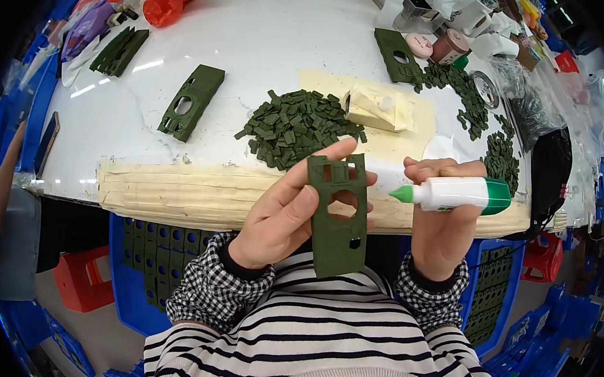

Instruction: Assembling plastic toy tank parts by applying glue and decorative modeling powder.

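Observation:
My left hand (280, 221) grips a dark green plastic model hull plate (343, 249) by its edges, thumb on the face. The plate has a large round hole and smaller square openings toward its far end. In my right hand (448, 231) lies a white glue bottle (453, 193) with a green tip and green base, its nozzle pointing left at the plate but apart from it. Just beyond my hands a heap of small green plastic pieces (297, 126) covers part of the table. A cream-coloured taped block (380, 106) stands right of that heap.
Other green plates lie on the white table (257, 44), one at left (192, 101), one at right (398, 56). More small pieces (500, 164) spread at the right. Blue bins (122, 271) of plates flank my lap. A padded tan edge (169, 191) borders the table.

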A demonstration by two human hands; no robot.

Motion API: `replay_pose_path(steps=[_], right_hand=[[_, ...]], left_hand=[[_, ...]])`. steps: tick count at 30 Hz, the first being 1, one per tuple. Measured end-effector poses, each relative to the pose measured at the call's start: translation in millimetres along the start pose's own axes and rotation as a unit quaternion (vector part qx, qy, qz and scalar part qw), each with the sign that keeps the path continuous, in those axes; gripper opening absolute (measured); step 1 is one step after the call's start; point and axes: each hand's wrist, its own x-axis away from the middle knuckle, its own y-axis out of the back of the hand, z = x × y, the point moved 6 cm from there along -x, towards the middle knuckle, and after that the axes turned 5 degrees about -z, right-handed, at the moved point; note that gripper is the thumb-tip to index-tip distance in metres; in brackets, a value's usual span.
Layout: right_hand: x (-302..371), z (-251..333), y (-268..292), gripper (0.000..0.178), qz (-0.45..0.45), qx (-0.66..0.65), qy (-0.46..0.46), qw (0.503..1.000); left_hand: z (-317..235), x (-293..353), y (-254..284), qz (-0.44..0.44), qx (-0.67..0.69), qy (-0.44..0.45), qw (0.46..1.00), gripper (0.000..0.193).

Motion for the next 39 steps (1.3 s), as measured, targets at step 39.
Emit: replay_pose_path(steps=[39], right_hand=[[3, -18, -17, 0.052, 0.041, 0.056, 0.029, 0.997]], left_hand=[[9, 2, 8, 0.027, -0.072, -0.002, 0.997, 0.056]])
